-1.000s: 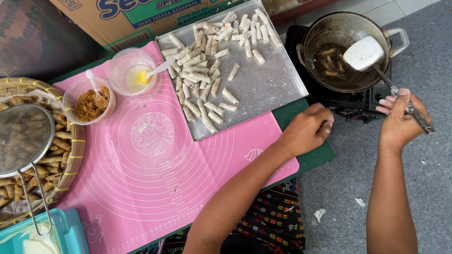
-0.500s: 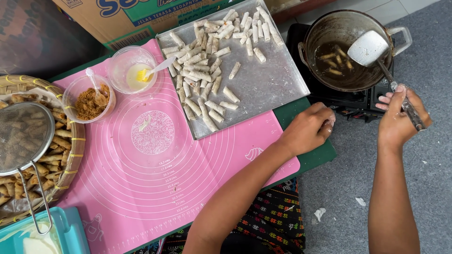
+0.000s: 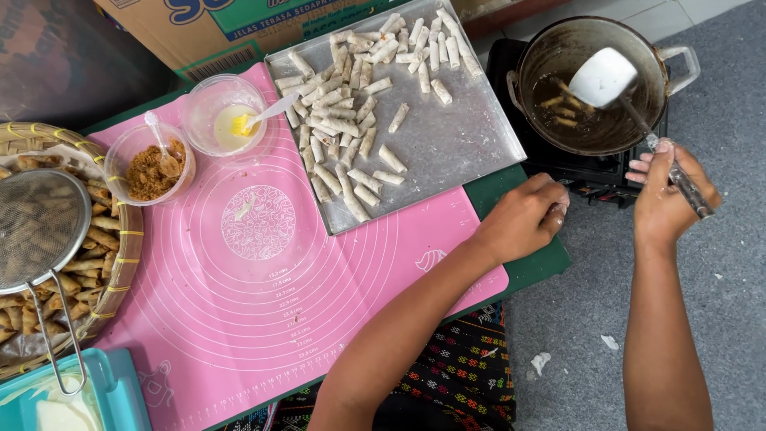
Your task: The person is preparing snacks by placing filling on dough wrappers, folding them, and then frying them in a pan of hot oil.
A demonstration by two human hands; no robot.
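The right hand (image 3: 670,195) is closed around the lower end of a long-handled metal skimmer (image 3: 604,77), fingers wrapped on the handle and the thumb laid along it. The handle's long axis runs diagonally from the grip, up and to the left, to the pale ladle head, which is held over the near-right part of the dark frying pot (image 3: 594,84), above the oil rather than sunk in it. The pot sits on a black portable stove (image 3: 586,172), directly beyond the right hand and nearer to it than to the left. Several small rolled pastries (image 3: 561,112) float in the oil just left of and below the ladle head. The left hand (image 3: 523,219) is curled into a loose fist on the green table edge (image 3: 531,263), just beside the stove; whether it encloses anything cannot be told. The metal tray of raw rolls (image 3: 459,148) lies just beyond the left hand, on the pink silicone mat (image 3: 263,319).
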